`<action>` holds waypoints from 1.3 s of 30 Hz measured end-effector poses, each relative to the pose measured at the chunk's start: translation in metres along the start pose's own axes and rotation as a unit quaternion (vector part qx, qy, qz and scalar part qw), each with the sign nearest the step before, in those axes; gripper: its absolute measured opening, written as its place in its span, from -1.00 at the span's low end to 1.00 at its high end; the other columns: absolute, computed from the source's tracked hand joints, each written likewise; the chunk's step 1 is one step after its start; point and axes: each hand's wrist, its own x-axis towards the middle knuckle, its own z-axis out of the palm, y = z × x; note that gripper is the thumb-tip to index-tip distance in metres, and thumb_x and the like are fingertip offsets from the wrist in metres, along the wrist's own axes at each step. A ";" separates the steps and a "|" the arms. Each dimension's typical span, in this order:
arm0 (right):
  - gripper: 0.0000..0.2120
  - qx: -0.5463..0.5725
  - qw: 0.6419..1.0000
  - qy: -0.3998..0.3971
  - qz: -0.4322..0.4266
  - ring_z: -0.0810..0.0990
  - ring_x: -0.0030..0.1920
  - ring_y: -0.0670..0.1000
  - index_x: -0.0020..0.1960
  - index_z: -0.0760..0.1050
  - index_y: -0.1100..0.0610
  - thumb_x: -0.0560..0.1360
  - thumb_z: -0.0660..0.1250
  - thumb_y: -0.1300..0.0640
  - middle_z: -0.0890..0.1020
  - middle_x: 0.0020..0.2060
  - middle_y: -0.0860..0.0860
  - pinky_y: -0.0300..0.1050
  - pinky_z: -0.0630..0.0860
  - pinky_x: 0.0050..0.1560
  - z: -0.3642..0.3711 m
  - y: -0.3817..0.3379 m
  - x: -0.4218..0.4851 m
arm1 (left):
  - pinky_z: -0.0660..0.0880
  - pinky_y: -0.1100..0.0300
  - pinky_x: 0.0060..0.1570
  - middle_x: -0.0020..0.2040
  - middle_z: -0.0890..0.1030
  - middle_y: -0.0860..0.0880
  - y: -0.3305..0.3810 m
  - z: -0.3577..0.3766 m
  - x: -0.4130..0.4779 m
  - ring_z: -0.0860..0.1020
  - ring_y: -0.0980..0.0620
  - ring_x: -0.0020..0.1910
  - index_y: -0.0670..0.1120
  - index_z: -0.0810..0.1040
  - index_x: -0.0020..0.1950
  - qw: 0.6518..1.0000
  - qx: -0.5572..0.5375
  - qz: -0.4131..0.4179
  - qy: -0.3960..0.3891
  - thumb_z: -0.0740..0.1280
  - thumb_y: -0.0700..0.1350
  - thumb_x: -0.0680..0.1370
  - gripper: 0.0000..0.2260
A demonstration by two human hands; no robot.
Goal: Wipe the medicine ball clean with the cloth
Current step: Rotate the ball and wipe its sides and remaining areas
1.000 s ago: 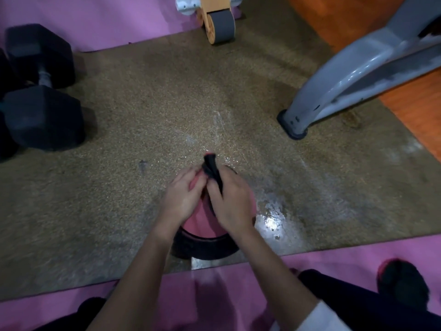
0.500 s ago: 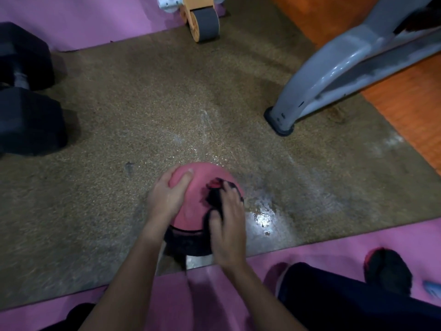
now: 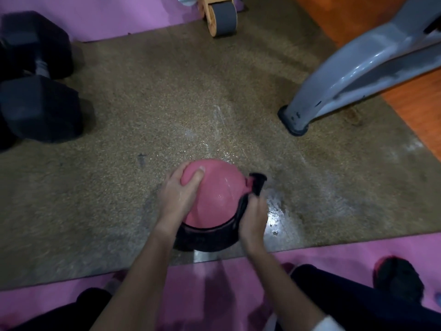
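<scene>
The medicine ball is pink on top and black below, and rests on a brown mat near its front edge. My left hand grips the ball's upper left side, thumb on the pink surface. Against the ball's right side my right hand presses a dark cloth, and one end of the cloth sticks up past the fingers. The pink surface looks wet and shiny.
Black dumbbells lie at the far left. A wooden ab wheel stands at the top. A grey machine leg rests on the mat at the right. A wet patch glistens beside the ball. My legs sit on the pink floor mat.
My right hand has slid the cloth from the top of the ball down to its right side. My left hand has stayed on the left side, holding the ball.
</scene>
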 end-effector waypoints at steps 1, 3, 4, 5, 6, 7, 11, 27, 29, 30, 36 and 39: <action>-0.76 -0.029 0.999 -0.016 0.022 0.49 -0.03 0.06 0.01 0.47 0.07 0.53 0.09 -0.02 0.55 -0.13 -0.02 -0.05 0.41 -0.08 0.004 -0.011 0.020 | 0.39 -0.21 0.36 0.44 0.45 0.04 -0.001 0.001 0.000 0.45 -0.07 0.37 0.27 0.39 0.43 1.000 -0.002 -0.001 0.005 0.17 0.49 0.40 -0.35; -0.74 -0.146 0.986 -0.075 -0.029 0.54 0.00 0.09 0.06 0.52 0.06 0.59 0.12 -0.02 0.57 -0.09 -0.02 -0.04 0.41 -0.03 0.018 -0.036 0.046 | 0.37 -0.20 0.38 0.45 0.44 0.03 -0.004 0.001 -0.002 0.43 -0.07 0.39 0.24 0.38 0.45 1.000 -0.010 -0.012 0.017 0.17 0.48 0.40 -0.33; -0.71 -0.208 0.968 -0.088 -0.106 0.55 0.03 0.10 0.13 0.53 0.08 0.59 0.12 -0.01 0.57 -0.05 -0.01 -0.04 0.41 0.00 0.026 -0.041 0.045 | 0.36 -0.18 0.39 0.45 0.45 0.02 -0.004 0.001 -0.002 0.44 -0.07 0.39 0.22 0.39 0.45 0.999 -0.015 -0.018 0.021 0.18 0.47 0.40 -0.33; -0.67 -0.252 0.944 -0.094 -0.191 0.55 0.09 0.10 0.20 0.52 0.10 0.58 0.11 0.00 0.58 0.01 0.01 -0.04 0.42 0.06 0.031 -0.039 0.033 | 0.37 -0.15 0.39 0.42 0.48 0.01 -0.006 -0.001 0.000 0.45 -0.06 0.38 0.21 0.41 0.44 0.999 -0.020 -0.018 0.021 0.17 0.47 0.39 -0.33; -0.62 -0.282 0.916 -0.103 -0.265 0.52 0.21 0.09 0.29 0.48 0.11 0.57 0.09 0.01 0.58 0.13 0.02 -0.03 0.40 0.20 0.033 -0.032 0.015 | 0.38 -0.13 0.39 0.39 0.51 0.02 -0.006 -0.003 0.001 0.47 -0.05 0.36 0.22 0.44 0.42 1.000 -0.018 -0.014 0.016 0.16 0.47 0.38 -0.34; -0.56 -0.298 0.892 -0.115 -0.320 0.43 0.36 0.06 0.38 0.43 0.13 0.57 0.09 0.02 0.53 0.29 0.03 -0.02 0.31 0.38 0.030 -0.020 -0.006 | 0.38 -0.10 0.39 0.37 0.53 0.04 -0.007 -0.005 0.003 0.49 -0.02 0.34 0.23 0.45 0.40 1.000 -0.012 -0.006 0.005 0.15 0.47 0.38 -0.35; -0.55 -0.239 0.904 -0.143 -0.324 0.39 0.40 0.02 0.40 0.42 0.10 0.55 0.08 0.05 0.50 0.34 0.02 -0.07 0.25 0.42 0.007 -0.013 -0.010 | 0.32 -0.02 0.45 0.41 0.48 0.14 -0.003 -0.013 0.007 0.43 0.08 0.39 0.24 0.48 0.39 0.995 0.048 0.063 -0.061 0.14 0.43 0.38 -0.37; -0.72 -0.333 0.898 -0.238 -0.164 0.52 -0.06 0.12 -0.13 0.49 0.10 0.62 0.08 0.02 0.57 -0.11 0.09 -0.08 0.33 -0.21 0.032 -0.058 0.053 | 0.30 -0.03 0.39 0.37 0.53 -0.17 -0.008 0.008 -0.027 0.43 -0.20 0.39 -0.21 0.48 0.39 0.996 0.053 0.029 0.067 0.05 -0.13 0.70 -0.64; -0.73 -0.334 0.906 -0.225 -0.131 0.48 -0.12 0.10 -0.18 0.42 0.09 0.63 0.09 0.04 0.52 -0.19 0.06 -0.11 0.27 -0.28 0.031 -0.061 0.056 | 0.28 0.01 0.42 0.40 0.52 -0.14 -0.005 0.009 -0.035 0.42 -0.15 0.42 -0.18 0.47 0.42 0.994 0.055 0.056 0.076 0.05 -0.14 0.70 -0.64; -0.77 -0.340 0.899 -0.202 -0.189 0.50 -0.10 0.09 -0.09 0.46 0.10 0.63 0.10 0.05 0.53 -0.15 0.04 -0.14 0.31 -0.24 0.028 -0.052 0.044 | 0.26 0.04 0.41 0.41 0.51 -0.13 -0.002 0.009 -0.036 0.42 -0.13 0.42 -0.18 0.45 0.44 0.993 0.057 0.063 0.083 0.06 -0.15 0.70 -0.65; -0.67 -0.354 0.847 -0.229 -0.325 0.54 0.17 0.07 0.18 0.53 0.11 0.59 0.08 0.01 0.61 0.12 0.06 -0.05 0.41 0.14 0.021 -0.043 0.009 | 0.31 0.20 0.30 0.30 0.59 -0.14 -0.002 0.004 -0.030 0.51 -0.12 0.32 -0.21 0.54 0.33 0.993 0.032 0.107 0.049 0.07 -0.13 0.64 -0.62; -0.67 -0.405 0.862 -0.274 -0.136 0.54 -0.06 0.17 -0.16 0.47 0.14 0.62 0.06 0.00 0.60 -0.12 0.17 -0.05 0.31 -0.17 0.049 -0.074 0.061 | 0.22 0.09 0.45 0.45 0.47 -0.10 -0.002 0.009 -0.032 0.38 -0.08 0.46 -0.16 0.44 0.46 0.993 0.069 0.085 0.054 0.06 -0.11 0.70 -0.62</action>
